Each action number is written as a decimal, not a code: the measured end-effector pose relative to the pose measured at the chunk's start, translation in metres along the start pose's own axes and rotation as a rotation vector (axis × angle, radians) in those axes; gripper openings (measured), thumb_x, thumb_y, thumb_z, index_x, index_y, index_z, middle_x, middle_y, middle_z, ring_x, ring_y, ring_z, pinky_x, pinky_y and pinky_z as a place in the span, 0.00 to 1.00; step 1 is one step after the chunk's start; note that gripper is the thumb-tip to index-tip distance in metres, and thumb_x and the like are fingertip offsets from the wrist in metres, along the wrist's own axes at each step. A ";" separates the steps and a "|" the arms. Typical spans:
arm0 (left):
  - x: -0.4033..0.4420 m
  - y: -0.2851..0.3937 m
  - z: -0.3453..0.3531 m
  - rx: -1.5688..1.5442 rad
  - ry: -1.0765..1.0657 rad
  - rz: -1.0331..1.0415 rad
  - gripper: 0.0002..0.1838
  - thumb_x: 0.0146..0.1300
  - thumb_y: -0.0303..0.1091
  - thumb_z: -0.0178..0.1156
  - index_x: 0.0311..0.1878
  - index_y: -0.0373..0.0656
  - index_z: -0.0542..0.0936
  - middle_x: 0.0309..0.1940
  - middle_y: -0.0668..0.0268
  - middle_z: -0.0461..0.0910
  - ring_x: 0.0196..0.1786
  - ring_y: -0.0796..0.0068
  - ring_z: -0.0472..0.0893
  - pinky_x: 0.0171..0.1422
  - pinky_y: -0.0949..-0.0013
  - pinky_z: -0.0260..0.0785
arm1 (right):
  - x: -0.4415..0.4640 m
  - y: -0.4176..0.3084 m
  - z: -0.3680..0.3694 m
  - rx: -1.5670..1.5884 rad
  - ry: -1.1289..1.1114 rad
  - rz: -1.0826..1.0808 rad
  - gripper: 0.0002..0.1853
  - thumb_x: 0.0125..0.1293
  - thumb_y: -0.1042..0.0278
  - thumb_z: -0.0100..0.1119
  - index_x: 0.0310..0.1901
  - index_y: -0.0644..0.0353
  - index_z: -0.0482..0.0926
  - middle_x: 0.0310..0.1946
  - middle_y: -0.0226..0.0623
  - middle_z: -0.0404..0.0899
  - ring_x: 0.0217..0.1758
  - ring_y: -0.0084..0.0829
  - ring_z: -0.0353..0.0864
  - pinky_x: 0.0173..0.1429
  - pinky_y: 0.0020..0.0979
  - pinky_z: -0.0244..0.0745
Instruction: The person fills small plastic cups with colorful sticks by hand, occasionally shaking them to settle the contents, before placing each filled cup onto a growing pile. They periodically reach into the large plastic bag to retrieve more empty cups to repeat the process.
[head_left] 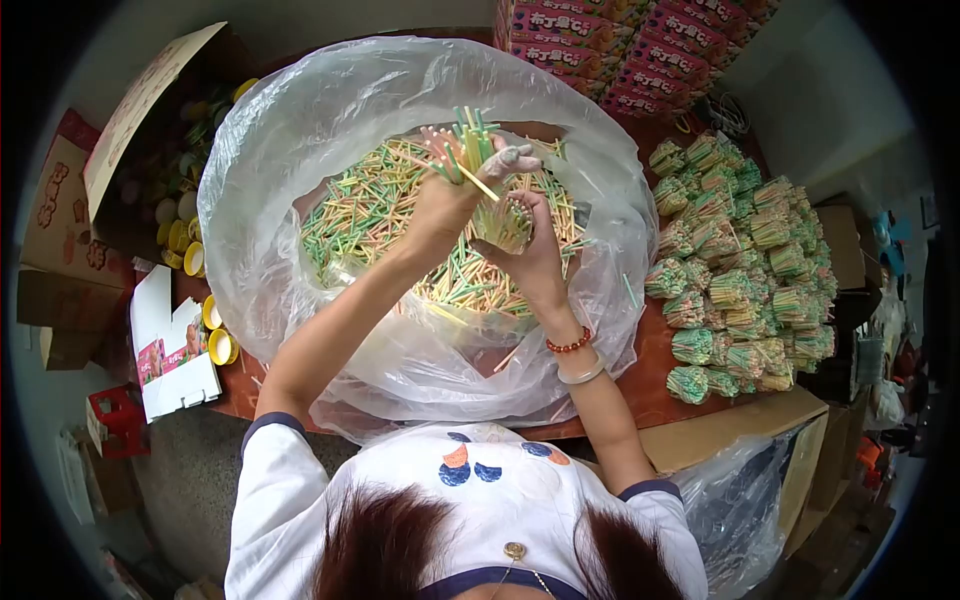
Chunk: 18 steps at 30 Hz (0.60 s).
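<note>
My left hand (452, 195) is closed around a loose bunch of thin pastel sticks (468, 140), pink, yellow and green, which fan upward. Pale coverings show on some of its fingertips. Just below and to the right, my right hand (535, 255), with a red bead bracelet and a pale bangle on the wrist, curls around a clear cup-like bundle of sticks (503, 226). Whether a cup or a plastic wrap surrounds that bundle, I cannot tell. Both hands are above a large heap of the same sticks (365, 215), lying inside a spread clear plastic bag (270, 130).
Many bundled sticks (740, 265) are stacked on the red table (650, 375) at the right. Pink printed boxes (580, 45) stand at the back. An open carton (150, 110), yellow-rimmed cups (222, 346) and a white cardboard piece (175, 350) are at the left.
</note>
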<state>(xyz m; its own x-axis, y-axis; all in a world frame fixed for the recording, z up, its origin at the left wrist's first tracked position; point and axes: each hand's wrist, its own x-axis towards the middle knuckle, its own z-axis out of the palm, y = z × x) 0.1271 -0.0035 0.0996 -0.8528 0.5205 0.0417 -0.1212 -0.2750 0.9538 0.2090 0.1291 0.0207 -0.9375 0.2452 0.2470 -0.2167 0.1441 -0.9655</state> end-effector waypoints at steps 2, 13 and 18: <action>-0.002 -0.017 -0.001 0.089 -0.047 0.037 0.22 0.77 0.40 0.68 0.65 0.37 0.77 0.68 0.52 0.82 0.73 0.64 0.79 0.73 0.61 0.74 | 0.000 -0.003 0.004 -0.089 0.023 -0.084 0.40 0.54 0.71 0.86 0.65 0.61 0.70 0.59 0.38 0.77 0.67 0.33 0.76 0.73 0.35 0.71; -0.008 -0.021 -0.021 0.201 -0.241 -0.016 0.25 0.73 0.48 0.71 0.65 0.45 0.80 0.56 0.63 0.87 0.61 0.74 0.82 0.66 0.66 0.77 | -0.001 0.006 0.012 0.269 -0.031 0.016 0.49 0.54 0.86 0.77 0.77 0.60 0.64 0.62 0.32 0.79 0.63 0.27 0.82 0.66 0.30 0.82; 0.001 -0.024 -0.030 0.251 -0.304 0.113 0.31 0.76 0.51 0.66 0.75 0.45 0.73 0.72 0.63 0.76 0.70 0.68 0.77 0.71 0.62 0.76 | 0.022 0.005 -0.009 0.141 -0.025 -0.016 0.38 0.53 0.78 0.85 0.65 0.58 0.73 0.57 0.32 0.83 0.58 0.27 0.85 0.62 0.32 0.82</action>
<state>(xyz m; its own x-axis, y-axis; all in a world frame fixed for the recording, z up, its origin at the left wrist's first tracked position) 0.1143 -0.0207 0.0682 -0.6602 0.7239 0.2004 0.1242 -0.1579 0.9796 0.1895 0.1441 0.0224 -0.9395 0.2202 0.2623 -0.2664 0.0117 -0.9638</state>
